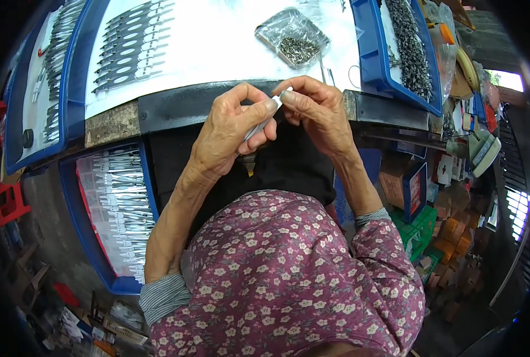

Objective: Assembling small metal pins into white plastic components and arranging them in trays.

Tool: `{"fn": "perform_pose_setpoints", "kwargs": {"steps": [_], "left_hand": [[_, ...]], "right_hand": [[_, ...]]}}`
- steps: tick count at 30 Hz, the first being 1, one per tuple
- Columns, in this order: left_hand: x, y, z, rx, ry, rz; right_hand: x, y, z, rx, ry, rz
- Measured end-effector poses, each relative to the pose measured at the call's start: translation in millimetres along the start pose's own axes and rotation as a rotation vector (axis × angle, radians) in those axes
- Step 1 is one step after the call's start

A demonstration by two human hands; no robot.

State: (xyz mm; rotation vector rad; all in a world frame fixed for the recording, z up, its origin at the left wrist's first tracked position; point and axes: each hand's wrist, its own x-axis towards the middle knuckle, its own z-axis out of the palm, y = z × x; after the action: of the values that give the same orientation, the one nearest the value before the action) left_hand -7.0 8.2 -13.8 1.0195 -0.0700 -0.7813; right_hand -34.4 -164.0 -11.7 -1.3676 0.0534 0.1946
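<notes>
Your left hand (229, 128) has its grip closed on a slim grey-and-white piece (277, 100), the thumb lying along the upper side and the fingers curled in underneath. Your right hand (321, 113) meets it at the white far end, where thumb and forefinger pinch together; the other fingers fold in below, partly hidden. The piece sits between your two hands, tilted up and to the right, by the near edge of the table (184, 106).

Both your wrists bend inward. Your left forearm slants up to the right, bare from a striped cuff (165, 297); your right one leans up to the left from its own cuff.

Beyond your hands, a clear bag (277, 31) of small metal parts (299, 51) lies on the table. Flat grey pieces (128, 50) line up at the left, beside a blue tray (74, 89). To your right, another blue tray (386, 80) holds small dark parts (409, 53).
</notes>
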Motion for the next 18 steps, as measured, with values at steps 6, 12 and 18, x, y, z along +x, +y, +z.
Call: {"fn": "perform_pose_setpoints", "kwargs": {"steps": [6, 12, 18], "left_hand": [[-1.3, 2.2, -0.9, -0.032, -0.014, -0.069], [-1.1, 0.2, -2.4, -0.089, -0.035, -0.100], [-1.1, 0.6, -0.9, -0.062, -0.021, -0.151]], "right_hand": [[-1.3, -2.0, 3.2, -0.061, 0.014, -0.005], [-1.1, -1.6, 3.1, -0.038, -0.008, 0.018], [-3.7, 1.1, 7.0, -0.052, 0.029, -0.020]]}}
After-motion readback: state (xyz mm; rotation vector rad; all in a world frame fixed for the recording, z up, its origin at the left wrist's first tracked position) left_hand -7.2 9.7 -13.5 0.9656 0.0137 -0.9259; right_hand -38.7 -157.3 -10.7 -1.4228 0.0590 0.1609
